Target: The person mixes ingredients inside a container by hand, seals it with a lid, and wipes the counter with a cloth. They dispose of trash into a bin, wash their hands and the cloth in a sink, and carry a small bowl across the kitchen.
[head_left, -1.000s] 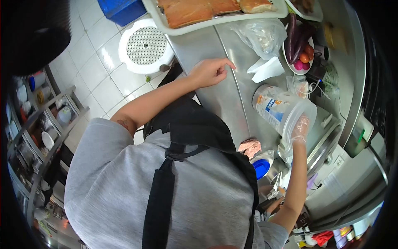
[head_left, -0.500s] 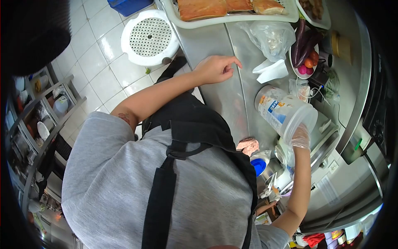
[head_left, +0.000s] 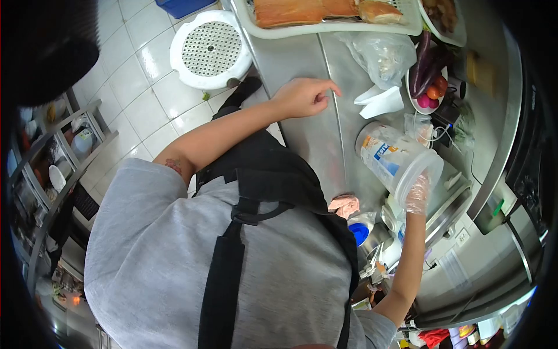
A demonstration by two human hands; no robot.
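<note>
My left hand (head_left: 305, 98) hovers over or rests on the steel table (head_left: 334, 142), bare, with the index finger reaching out and the others loosely curled; nothing shows in it. In a clear plastic glove, my right hand (head_left: 417, 195) reaches into the mouth of a translucent plastic jar (head_left: 386, 154) with a blue and orange label. The jar lies tilted, its opening towards my right arm. My right fingers are blurred behind its wall. A folded white paper (head_left: 381, 102) lies beyond the jar, beside a clear plastic bag (head_left: 383, 58).
Orange-brown slabs fill a white tray (head_left: 343, 30) at the top. Eggplants (head_left: 423, 64) and round red items sit on an oval plate. Near my apron are a pink lump (head_left: 344, 205) and a blue lid (head_left: 358, 234). A white stool (head_left: 210, 49) stands left of the table.
The view has shifted slightly, so the tray and stool sit further right. My right hand stays in the jar mouth, at a slightly different angle. My left hand keeps nearly the same pose.
</note>
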